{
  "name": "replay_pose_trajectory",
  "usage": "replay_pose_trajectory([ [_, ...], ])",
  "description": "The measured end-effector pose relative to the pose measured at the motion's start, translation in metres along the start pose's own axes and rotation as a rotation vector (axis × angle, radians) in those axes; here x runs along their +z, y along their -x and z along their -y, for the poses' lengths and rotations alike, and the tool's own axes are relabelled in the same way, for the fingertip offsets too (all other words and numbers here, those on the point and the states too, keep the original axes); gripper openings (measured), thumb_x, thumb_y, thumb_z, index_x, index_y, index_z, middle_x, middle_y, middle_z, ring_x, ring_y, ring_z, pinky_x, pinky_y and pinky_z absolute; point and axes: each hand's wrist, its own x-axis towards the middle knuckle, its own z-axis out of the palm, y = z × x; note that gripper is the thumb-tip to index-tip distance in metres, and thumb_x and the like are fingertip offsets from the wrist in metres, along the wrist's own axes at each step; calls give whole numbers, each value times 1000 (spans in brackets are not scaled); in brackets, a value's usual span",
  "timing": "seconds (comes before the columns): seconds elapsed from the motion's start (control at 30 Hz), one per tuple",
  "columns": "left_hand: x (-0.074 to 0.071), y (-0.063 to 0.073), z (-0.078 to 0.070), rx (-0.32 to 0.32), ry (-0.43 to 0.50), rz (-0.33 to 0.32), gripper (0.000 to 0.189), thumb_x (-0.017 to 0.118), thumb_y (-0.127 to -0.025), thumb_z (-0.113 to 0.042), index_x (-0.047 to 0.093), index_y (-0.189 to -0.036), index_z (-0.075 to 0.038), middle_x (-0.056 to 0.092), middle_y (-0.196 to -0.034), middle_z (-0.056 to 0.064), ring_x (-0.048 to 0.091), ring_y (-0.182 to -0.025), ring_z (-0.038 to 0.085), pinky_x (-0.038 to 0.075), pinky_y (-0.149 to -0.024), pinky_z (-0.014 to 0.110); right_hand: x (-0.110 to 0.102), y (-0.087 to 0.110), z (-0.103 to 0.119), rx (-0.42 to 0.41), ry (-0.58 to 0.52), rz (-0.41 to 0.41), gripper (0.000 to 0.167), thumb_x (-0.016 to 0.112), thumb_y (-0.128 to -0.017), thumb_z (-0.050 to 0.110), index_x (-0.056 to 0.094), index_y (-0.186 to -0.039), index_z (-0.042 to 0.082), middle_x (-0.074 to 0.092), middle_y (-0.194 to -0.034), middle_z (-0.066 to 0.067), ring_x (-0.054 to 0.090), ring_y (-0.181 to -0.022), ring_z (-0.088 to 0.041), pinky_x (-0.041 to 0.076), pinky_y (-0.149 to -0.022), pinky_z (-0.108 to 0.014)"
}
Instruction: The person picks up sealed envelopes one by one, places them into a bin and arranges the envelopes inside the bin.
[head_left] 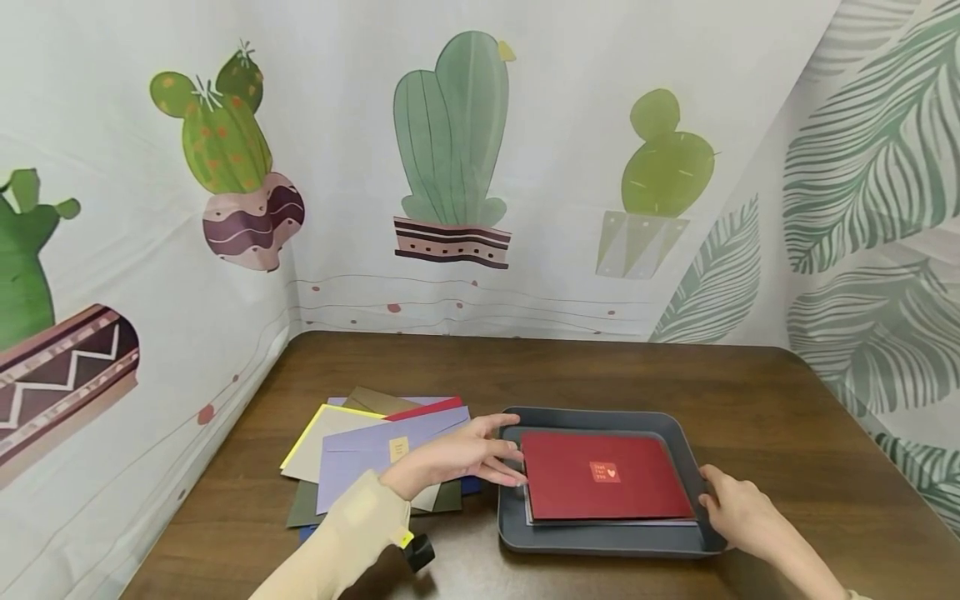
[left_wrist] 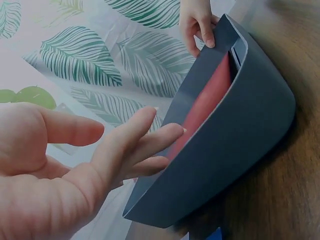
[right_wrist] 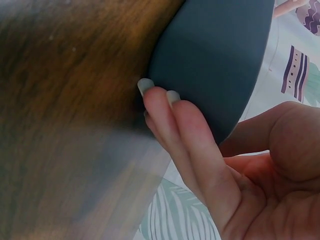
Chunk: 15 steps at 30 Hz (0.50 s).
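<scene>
- Right hand (head_left: 738,510) is pinching the right wall of the grey tray (head_left: 600,546), thumb inside, fingers outside.
- Left hand (head_left: 471,455) is extending loose, parted fingers over the left rim, clamping nothing.
- Red card (head_left: 562,479) is lying flat in the tray, label facing up, on paler sheets (head_left: 675,522).
- Left fingertips are pointing at the card's left edge; contact is hard to confirm, as the rim is partly blocking the wrist view.
- Lavender envelope (head_left: 345,465) is topping the loose pile (head_left: 300,507) on the table (head_left: 787,417), left of the tray.
- Technique, my judgement: the right pinch should be steadying the tray without tipping it; the left fingers should be pressing lightly and flat, not hooking the card's edge.
- Caution, likewise: the sleeve (head_left: 352,537) is overlapping the pile in the head view, so the forearm should be riding high enough not to drag envelopes.
</scene>
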Motion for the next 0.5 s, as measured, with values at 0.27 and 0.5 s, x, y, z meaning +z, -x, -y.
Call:
replay_pose_trajectory([
  [0.27, -16, 9, -1, 82, -40, 21, 50, 46, -101, -8, 29, -146, 5, 50, -133, 36, 67, -106, 33, 56, -90, 34, 0, 1, 1, 1, 1, 3, 33, 56, -91, 2, 49, -121, -11, 65, -95, -32, 62, -52, -17, 48, -41, -26],
  [0.5, -50, 27, -4, 157, -247, -148, 35, 46, -99, -8, 47, -129, 9, 67, -111, 27, 71, -85, 17, 55, -72, 25, -1, 1, 2, 1, 9, 0, 34, 56, -91, 2, 49, -122, -11, 65, -93, -31, 61, -50, -16, 48, -41, -26],
])
